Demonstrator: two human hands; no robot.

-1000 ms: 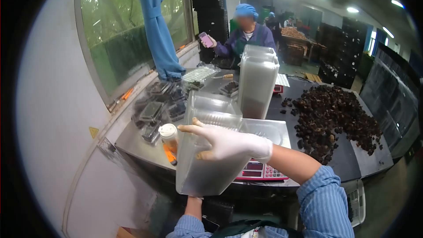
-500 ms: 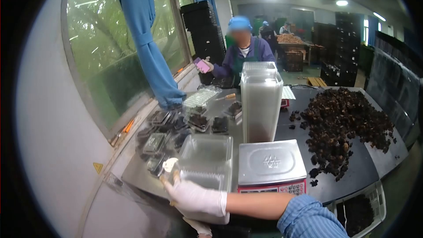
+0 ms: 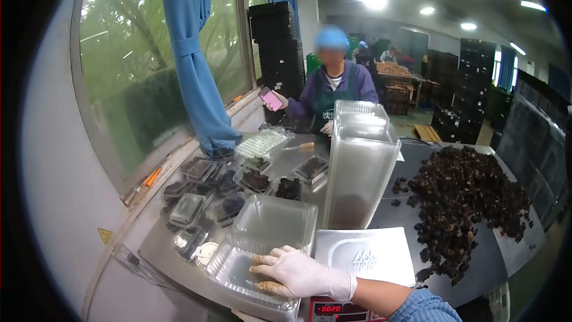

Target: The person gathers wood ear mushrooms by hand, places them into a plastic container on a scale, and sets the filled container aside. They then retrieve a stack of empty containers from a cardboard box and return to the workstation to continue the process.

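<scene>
My right hand (image 3: 304, 273), in a white glove, reaches over the near right side of an open clear plastic clamshell box (image 3: 235, 289). Its fingers are apart and stretched down into the box's tray, and I see nothing between them. The box's hinged lid (image 3: 277, 220) stands raised behind the tray. Of my left hand (image 3: 247, 316), only a gloved sliver shows at the bottom edge, below the box; its fingers are hidden. Right of the box sits a digital scale with a steel pan (image 3: 366, 257), its red display (image 3: 329, 309) showing -0.020.
A tall stack of clear boxes (image 3: 360, 173) stands behind the scale. Filled boxes (image 3: 187, 210) crowd the left, beside a white disc (image 3: 207, 253). Dark dried pieces, perhaps fungus, form a pile (image 3: 471, 197) on the right. Across the table, a person (image 3: 333, 86) holds a pink phone (image 3: 270, 99).
My right hand has moved from the box's left side to inside its tray. The box now sits tilted and further left. My left hand has dropped mostly out of view.
</scene>
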